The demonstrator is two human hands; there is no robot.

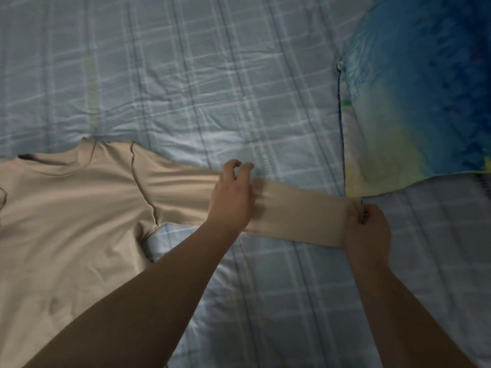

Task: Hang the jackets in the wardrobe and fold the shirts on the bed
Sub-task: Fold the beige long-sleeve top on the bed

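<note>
A beige long-sleeved shirt (66, 208) lies flat on the bed (186, 75), filling the left side of the frame from mid-height to the lower edge, collar toward the upper left. One sleeve (297, 216) is stretched out toward the right, across the centre of the frame.

The left hand (231, 197) rests palm-down on the middle of that sleeve, fingers loosely curled and apart, gripping nothing. The right hand (368, 232) is closed on the sleeve's cuff end at the right of centre, cloth pinched between thumb and fingers.

The bed is covered by a pale blue checked sheet, creased in places. A blue, green and yellow pillow (414, 102) occupies the upper right; its lower left corner lies just beside the cuff and the right hand. Both forearms cross the lower frame and hide part of the sheet; the left forearm also hides part of the shirt.
</note>
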